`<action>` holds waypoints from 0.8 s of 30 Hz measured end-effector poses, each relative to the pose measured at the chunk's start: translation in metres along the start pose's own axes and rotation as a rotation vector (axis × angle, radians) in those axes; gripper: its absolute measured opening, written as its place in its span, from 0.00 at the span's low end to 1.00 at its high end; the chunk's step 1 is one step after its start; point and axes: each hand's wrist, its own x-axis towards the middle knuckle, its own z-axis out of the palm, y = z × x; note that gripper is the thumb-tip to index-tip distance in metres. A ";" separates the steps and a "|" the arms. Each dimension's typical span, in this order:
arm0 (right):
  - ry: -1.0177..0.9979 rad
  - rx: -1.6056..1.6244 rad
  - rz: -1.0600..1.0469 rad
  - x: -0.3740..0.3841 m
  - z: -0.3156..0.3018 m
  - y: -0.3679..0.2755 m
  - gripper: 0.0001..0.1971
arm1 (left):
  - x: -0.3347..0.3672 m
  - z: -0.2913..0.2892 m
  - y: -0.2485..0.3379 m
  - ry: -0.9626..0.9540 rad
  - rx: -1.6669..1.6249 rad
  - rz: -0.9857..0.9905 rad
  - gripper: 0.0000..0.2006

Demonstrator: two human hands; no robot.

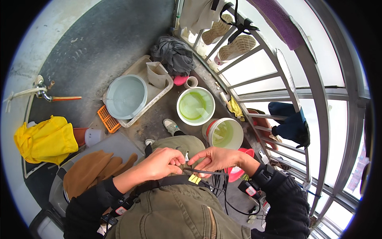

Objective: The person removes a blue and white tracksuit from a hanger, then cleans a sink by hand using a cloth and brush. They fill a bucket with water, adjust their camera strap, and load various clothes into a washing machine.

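Both hands meet in front of my waist, over the olive-green garment [159, 207] I wear. My left hand [161, 163] is closed, its fingers curled in a pinch; what they hold, if anything, is hidden. Opposite it, my right hand [218, 159] has bent fingers drawn together, with the fingertips pointing at the left hand. A small white piece [186, 157] shows in the gap between them, too small to name. Just below the hands runs a black cable [209, 172] with a yellow tag [194, 179], lying by a dark waist strap [171, 181].
A grey-blue basin [126, 96] rests on a pale tray [159, 99] ahead. Two buckets with greenish liquid, a white bucket [195, 106] and a tilted-looking pail [226, 134], stand nearby. Metal railing [258, 79] lines the right; yellow cloth [47, 137] hangs left.
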 end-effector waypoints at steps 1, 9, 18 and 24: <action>0.034 -0.084 0.011 -0.001 -0.006 -0.004 0.27 | -0.002 -0.011 -0.005 0.069 0.020 0.045 0.16; 0.376 -0.731 -0.578 0.044 -0.020 -0.013 0.15 | -0.052 -0.086 -0.073 0.640 -0.542 -0.025 0.09; 0.133 -0.975 -0.261 0.047 -0.046 -0.083 0.16 | -0.112 -0.122 -0.134 1.406 -0.795 -0.029 0.09; 0.468 -0.936 -0.648 0.016 0.022 -0.242 0.09 | -0.152 -0.219 -0.122 1.922 -0.418 0.207 0.11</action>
